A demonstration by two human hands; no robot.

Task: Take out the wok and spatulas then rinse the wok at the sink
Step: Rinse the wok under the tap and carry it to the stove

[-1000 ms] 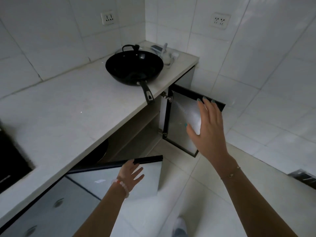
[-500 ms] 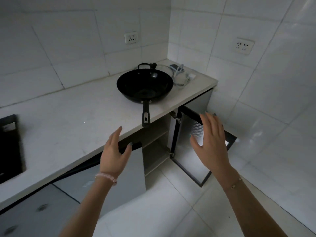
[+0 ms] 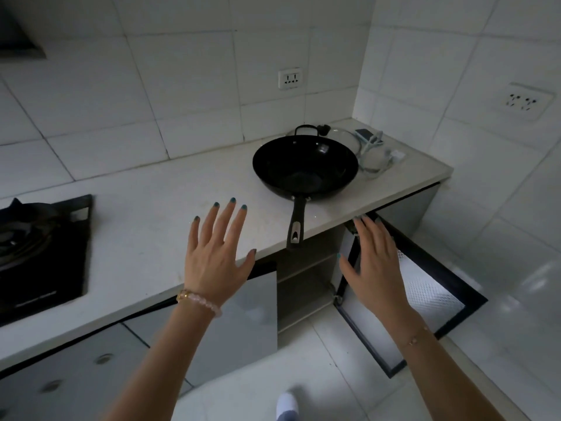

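Hovering with fingers spread and holding nothing, the left hand [image 3: 217, 256] hung over the front edge of the table [image 3: 145, 232], while the right hand [image 3: 375, 262], also splayed and empty, was raised beside the open cabinet door [image 3: 431, 296] below. Between them, the black wok [image 3: 305, 168] sat on the table near the corner, its long handle [image 3: 297, 226] jutting past the edge. A careless brush from either hand or a hip could likely tip or swing it off. The open door stood out into the floor space, a probable shin hazard. No spatulas or sink were visible; a glass lid [image 3: 349, 138] lay just behind the wok.
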